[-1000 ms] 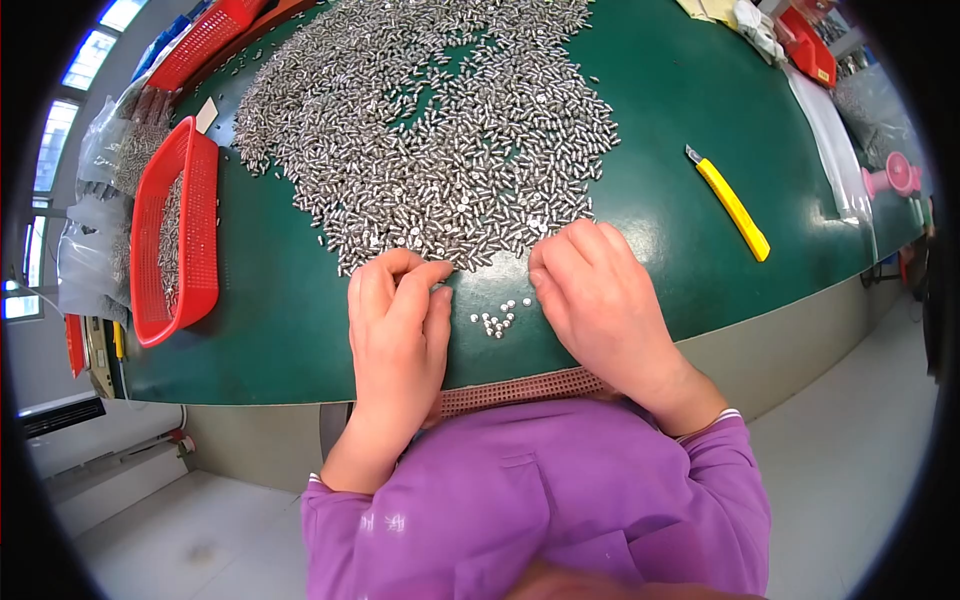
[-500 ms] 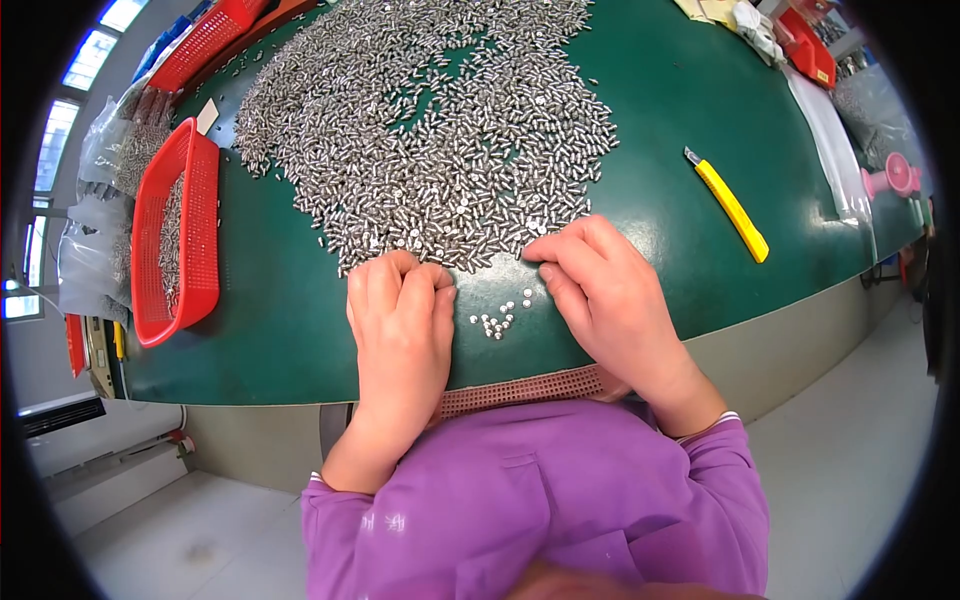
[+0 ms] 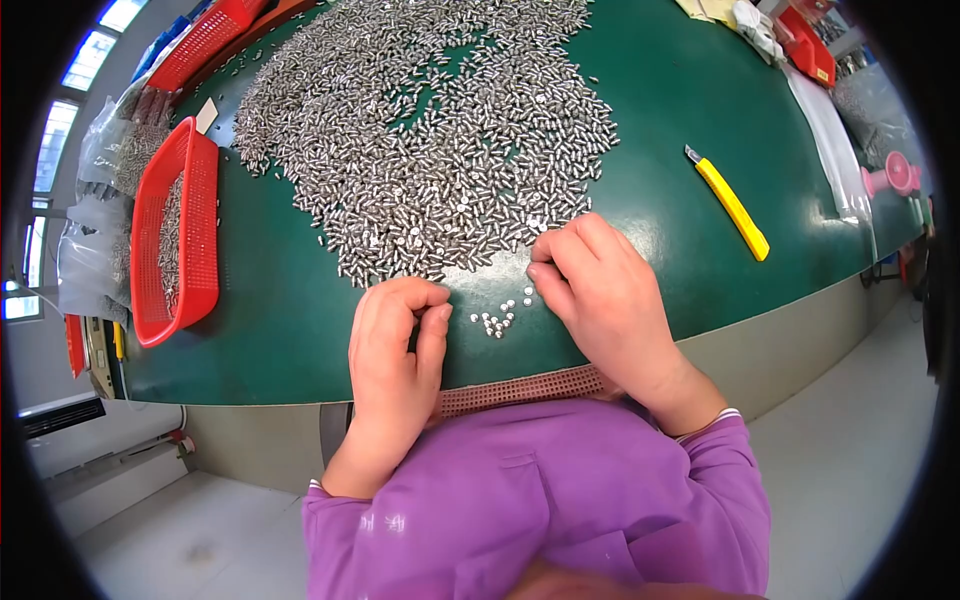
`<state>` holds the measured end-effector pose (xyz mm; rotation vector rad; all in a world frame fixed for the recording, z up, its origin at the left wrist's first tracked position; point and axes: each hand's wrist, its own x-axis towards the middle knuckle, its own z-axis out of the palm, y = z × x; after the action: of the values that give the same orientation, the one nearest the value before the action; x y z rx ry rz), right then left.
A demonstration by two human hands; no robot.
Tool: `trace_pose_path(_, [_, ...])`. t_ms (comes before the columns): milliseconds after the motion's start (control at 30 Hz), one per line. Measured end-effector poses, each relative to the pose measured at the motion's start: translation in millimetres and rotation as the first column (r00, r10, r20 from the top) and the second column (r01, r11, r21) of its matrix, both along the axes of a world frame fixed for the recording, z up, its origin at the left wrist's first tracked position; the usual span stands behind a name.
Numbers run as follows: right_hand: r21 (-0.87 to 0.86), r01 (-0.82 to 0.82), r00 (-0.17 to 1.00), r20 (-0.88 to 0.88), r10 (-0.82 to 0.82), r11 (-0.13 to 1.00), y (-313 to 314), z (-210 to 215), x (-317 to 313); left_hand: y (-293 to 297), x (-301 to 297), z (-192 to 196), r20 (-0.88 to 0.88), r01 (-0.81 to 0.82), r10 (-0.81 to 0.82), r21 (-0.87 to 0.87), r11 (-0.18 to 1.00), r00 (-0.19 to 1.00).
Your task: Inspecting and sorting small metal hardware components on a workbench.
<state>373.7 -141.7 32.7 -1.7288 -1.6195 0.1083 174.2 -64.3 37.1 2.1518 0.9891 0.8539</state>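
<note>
A wide heap of small, shiny metal pins with pointed ends (image 3: pixel 430 190) covers the middle of the green table (image 3: pixel 660 150). At the heap's near edge on the left is my left hand (image 3: pixel 392 345), its thumb and forefinger drawn together; whatever they pinch, if anything, is too small to make out. Across from it, beside the heap's near right edge, my right hand (image 3: pixel 612 295) has its fingertips closed, and what lies between them is hidden. Several metal pieces with round tops (image 3: pixel 497 323) sit in a small loose group between my hands.
On the left stands a red perforated basket (image 3: pixel 205 250) with more metal pieces inside. A yellow utility knife (image 3: pixel 733 210), blade out, lies at the right. Clear plastic bags (image 3: pixel 95 255) of parts sit past the basket, and a pink object (image 3: pixel 893 176) stands at the far right.
My left hand has drawn back slightly from the heap and turned, its thumb and forefinger now showing together. My right fingertips have curled in and shifted slightly right.
</note>
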Motion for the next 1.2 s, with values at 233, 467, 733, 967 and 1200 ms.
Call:
trace_pose_path(233, [0.014, 0.023, 1.0, -0.011, -0.022, 1.0, -2, 1, 0, 3, 0, 2, -0.136, 0.122, -0.096, 0.204, 0.971, 0.986])
trace_pose_path(467, [0.056, -0.022, 0.999, -0.037, 0.024, 0.998, -1, -2, 1, -5, 2, 10, -0.117, 0.098, -0.1, -0.024, 0.995, 0.988])
trace_pose_path(733, [0.034, -0.021, 0.987, -0.16, 0.026, 0.999, -7, -3, 4, 8, -2, -2, -0.125, -0.023, 0.034, 0.093, 0.995, 0.992])
trace_pose_path(967, [0.04, -0.049, 0.993, -0.104, 0.053, 0.998, -13, 1, 8, 11, 7, -4, -0.169, -0.06, 0.078, 0.105, 0.993, 0.982])
trace_pose_path(1200, [0.013, -0.033, 0.997, -0.063, 0.033, 0.999, -11, 2, 9, 8, 8, -5, -0.135, -0.063, 0.08, 0.125, 0.99, 0.988])
